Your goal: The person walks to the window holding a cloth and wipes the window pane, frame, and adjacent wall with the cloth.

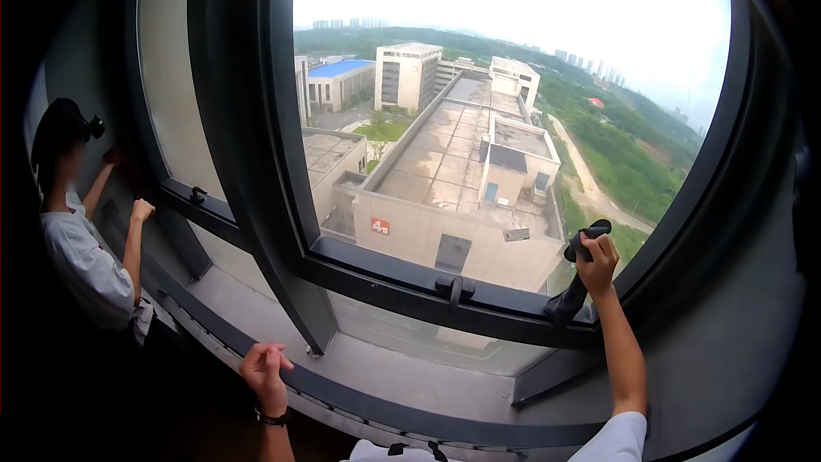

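Observation:
At the lower right corner of the large window (513,145), my right hand (599,263) is closed around a dark cloth (566,298). The bunched upper end pokes out above my fingers, and the rest hangs down to the dark window frame (385,278). My left hand (267,374) is raised over the sill at the lower left, apart from the glass. Its fingers are loosely bent and somewhat apart, with nothing visible in them. A black band (272,417) circles that wrist. Between my hands, a black window handle (455,289) sits on the lower frame.
On the left, another person (90,239) in a white top and dark cap stands at the neighbouring window, both arms reaching toward it. A thick dark mullion (248,120) separates the two windows. A grey ledge (385,368) runs below. Outside are rooftops and greenery.

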Tool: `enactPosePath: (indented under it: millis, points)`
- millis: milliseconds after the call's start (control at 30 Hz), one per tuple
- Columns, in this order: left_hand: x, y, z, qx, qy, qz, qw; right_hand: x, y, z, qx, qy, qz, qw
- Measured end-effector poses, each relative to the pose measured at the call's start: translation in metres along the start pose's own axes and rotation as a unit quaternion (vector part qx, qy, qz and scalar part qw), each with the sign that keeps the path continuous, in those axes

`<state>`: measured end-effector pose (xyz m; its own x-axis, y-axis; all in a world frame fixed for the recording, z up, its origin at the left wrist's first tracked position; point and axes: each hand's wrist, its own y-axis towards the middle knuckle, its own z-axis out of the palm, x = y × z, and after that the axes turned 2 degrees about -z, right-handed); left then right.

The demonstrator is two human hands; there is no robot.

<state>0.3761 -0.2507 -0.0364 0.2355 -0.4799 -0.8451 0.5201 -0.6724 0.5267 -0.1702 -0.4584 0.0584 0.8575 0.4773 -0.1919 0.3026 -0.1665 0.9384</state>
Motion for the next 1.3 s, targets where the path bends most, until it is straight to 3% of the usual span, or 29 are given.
enactPosePath:
  millis: [67,200,267,367,467,567,767,900,967,1067,1300]
  points:
    - [-0.027,-0.024,0.028,0.012,0.034,-0.066,0.997,-0.002,-0.003,0.000,-0.005,-0.001,0.000,1.000]
    - [-0.043,-0.047,0.061,0.084,0.104,-0.063,0.989,-0.006,-0.010,-0.006,0.063,-0.005,-0.084,0.994]
    - [-0.040,-0.043,0.074,0.083,0.311,0.125,0.938,-0.007,-0.009,-0.009,0.105,-0.004,-0.111,0.988]
    - [-0.036,-0.043,0.074,0.063,0.285,0.065,0.954,-0.011,0.015,-0.015,0.084,-0.019,-0.103,0.991]
    - [-0.036,-0.043,0.076,0.069,0.303,0.077,0.947,-0.014,0.060,-0.021,-0.044,-0.034,-0.010,0.998]
    - [-0.038,-0.043,0.076,0.072,0.307,0.055,0.948,-0.019,0.054,-0.006,-0.110,-0.052,-0.013,0.993]
    - [-0.039,-0.038,0.074,0.082,0.291,0.067,0.951,-0.007,0.013,0.003,-0.054,-0.038,-0.033,0.997]
    - [-0.036,-0.039,0.071,0.095,0.283,0.084,0.951,0.001,0.034,-0.008,-0.020,-0.075,0.016,0.997]
    - [-0.040,-0.039,0.071,0.122,0.290,0.083,0.946,-0.001,0.074,-0.007,-0.137,-0.090,0.094,0.982]
    - [-0.056,-0.035,0.075,0.148,0.304,0.101,0.936,-0.013,0.107,-0.003,-0.195,-0.115,0.065,0.972]
    - [-0.064,-0.035,0.076,0.173,0.298,0.095,0.934,0.007,0.006,0.015,-0.114,-0.091,0.015,0.989]
